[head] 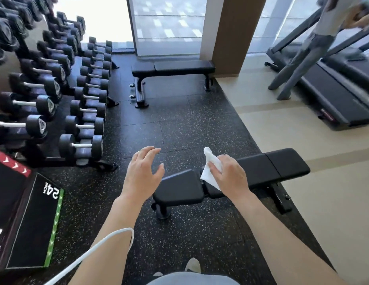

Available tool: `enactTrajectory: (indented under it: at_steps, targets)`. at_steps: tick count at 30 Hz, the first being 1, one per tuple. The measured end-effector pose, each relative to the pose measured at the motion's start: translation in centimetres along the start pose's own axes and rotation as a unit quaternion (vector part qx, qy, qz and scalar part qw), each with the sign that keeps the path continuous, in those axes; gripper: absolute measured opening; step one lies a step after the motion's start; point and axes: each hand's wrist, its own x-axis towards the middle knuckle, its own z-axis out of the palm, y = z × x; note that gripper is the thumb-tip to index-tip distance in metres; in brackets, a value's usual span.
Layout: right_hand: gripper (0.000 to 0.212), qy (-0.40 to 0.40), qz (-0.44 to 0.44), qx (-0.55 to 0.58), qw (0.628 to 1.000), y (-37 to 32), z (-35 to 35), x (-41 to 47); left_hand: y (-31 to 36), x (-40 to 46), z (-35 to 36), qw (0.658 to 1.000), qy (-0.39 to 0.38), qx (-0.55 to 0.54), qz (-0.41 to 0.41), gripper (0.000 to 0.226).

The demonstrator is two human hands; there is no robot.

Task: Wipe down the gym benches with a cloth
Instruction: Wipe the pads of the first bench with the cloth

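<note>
Left hand [141, 173] held out with fingers spread and holding nothing, right hand [231, 174] gripping a white cloth [211, 170] above the near black bench [255, 167], speckled rubber floor [179, 124] beyond, second bench [173, 67] by the window, dumbbell rack [56, 79] at left, treadmill [334, 95] at right.

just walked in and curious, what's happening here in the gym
A person is standing over a black gym bench with a white cloth gripped in the right hand, held just above the pad. The left hand hovers open beside it, holding nothing. A second bench stands farther off near the dumbbell rack. Someone else is by the treadmill.
</note>
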Motion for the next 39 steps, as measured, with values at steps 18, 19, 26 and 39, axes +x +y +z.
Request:
enactTrajectory:
  at_steps: [18, 19, 26, 39]
  targets:
    - [0.031, -0.022, -0.096, -0.006, 0.995, 1.4, 0.2, 4.9, 0.8, 0.6, 0.8, 0.999, 0.014, 0.030, -0.011, 0.051]
    - [0.031, -0.022, -0.106, -0.001, 0.994, 1.8, 0.1, 5.6, 1.4, 1.0, 0.9, 0.999, 0.021, 0.037, -0.013, 0.051]
    - [0.030, -0.044, -0.143, 0.024, 0.988, 8.5, -1.5, 8.9, 6.4, 2.5, 5.7, 0.996, 0.040, 0.070, -0.045, 0.051]
    - [0.032, -0.143, -0.167, 0.079, 0.972, 11.0, 4.0, 10.8, 6.0, 1.4, 5.3, 0.979, 0.010, 0.190, -0.074, 0.053]
